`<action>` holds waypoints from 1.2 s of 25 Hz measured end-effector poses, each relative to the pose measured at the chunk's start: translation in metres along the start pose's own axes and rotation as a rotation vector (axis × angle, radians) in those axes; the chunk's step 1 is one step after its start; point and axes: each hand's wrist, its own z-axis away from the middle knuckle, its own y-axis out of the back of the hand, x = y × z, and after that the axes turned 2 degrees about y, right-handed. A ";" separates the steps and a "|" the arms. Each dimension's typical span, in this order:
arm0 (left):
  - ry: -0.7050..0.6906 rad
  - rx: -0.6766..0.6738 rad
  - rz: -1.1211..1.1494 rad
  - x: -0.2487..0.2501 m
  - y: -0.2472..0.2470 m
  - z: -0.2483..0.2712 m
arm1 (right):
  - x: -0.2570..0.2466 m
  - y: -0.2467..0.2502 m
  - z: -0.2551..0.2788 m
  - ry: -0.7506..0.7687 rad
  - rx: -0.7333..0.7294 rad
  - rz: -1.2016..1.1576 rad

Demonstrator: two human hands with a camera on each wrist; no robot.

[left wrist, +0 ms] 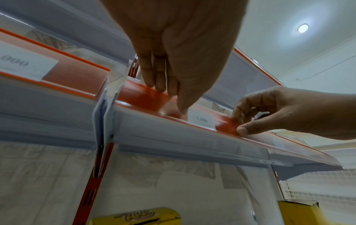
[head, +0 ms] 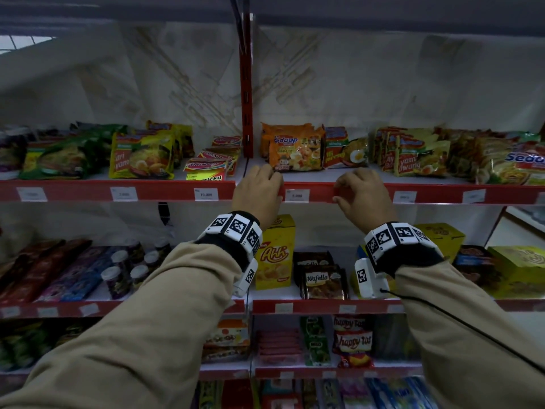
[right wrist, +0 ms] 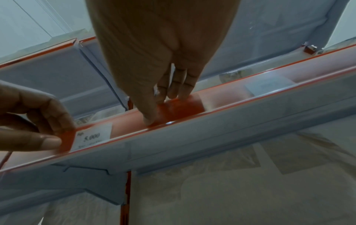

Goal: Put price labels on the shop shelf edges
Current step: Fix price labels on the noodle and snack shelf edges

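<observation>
A white price label reading 5.000 sits in the red shelf edge strip of the upper shelf, between my two hands. My left hand pinches the strip just left of the label, fingers over its top edge and thumb on its front. My right hand pinches the strip a little right of the label in the same way. The left wrist view shows the left hand, the label and the right hand. The right wrist view shows the right hand, the label and the left hand.
More white labels sit along the same strip. Noodle packets stand on the shelf just behind my hands. A red upright post divides the bays. Below, a yellow snack box and wafer packs fill the lower shelf.
</observation>
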 end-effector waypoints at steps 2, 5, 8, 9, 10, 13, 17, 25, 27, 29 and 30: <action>-0.024 0.021 -0.037 0.008 0.000 -0.001 | 0.008 0.006 0.003 -0.019 0.003 0.049; -0.095 0.008 -0.042 0.030 0.000 -0.011 | 0.030 0.019 0.008 -0.045 0.016 0.136; -0.156 -0.038 -0.030 0.065 -0.005 -0.025 | 0.057 0.034 0.015 -0.083 0.018 0.177; -0.171 -0.062 -0.020 0.079 -0.007 -0.028 | 0.067 0.039 0.017 -0.096 0.015 0.180; -0.189 -0.087 -0.014 0.090 -0.011 -0.031 | 0.075 0.043 0.019 -0.108 0.012 0.183; -0.239 -0.125 -0.012 0.127 -0.021 -0.040 | 0.103 0.056 0.025 -0.124 -0.002 0.188; -0.238 -0.131 -0.024 0.167 -0.034 -0.046 | 0.129 0.061 0.028 -0.040 0.012 0.141; -0.125 -0.050 0.051 0.190 -0.043 -0.055 | 0.141 0.059 0.026 0.120 0.005 -0.013; -0.111 -0.033 0.047 0.192 -0.045 -0.055 | 0.140 0.059 0.022 0.149 -0.026 -0.023; -0.089 -0.019 0.050 0.194 -0.047 -0.056 | 0.138 0.059 0.018 0.155 -0.069 -0.002; -0.081 -0.009 0.057 0.195 -0.048 -0.056 | 0.138 0.059 0.016 0.156 -0.083 0.012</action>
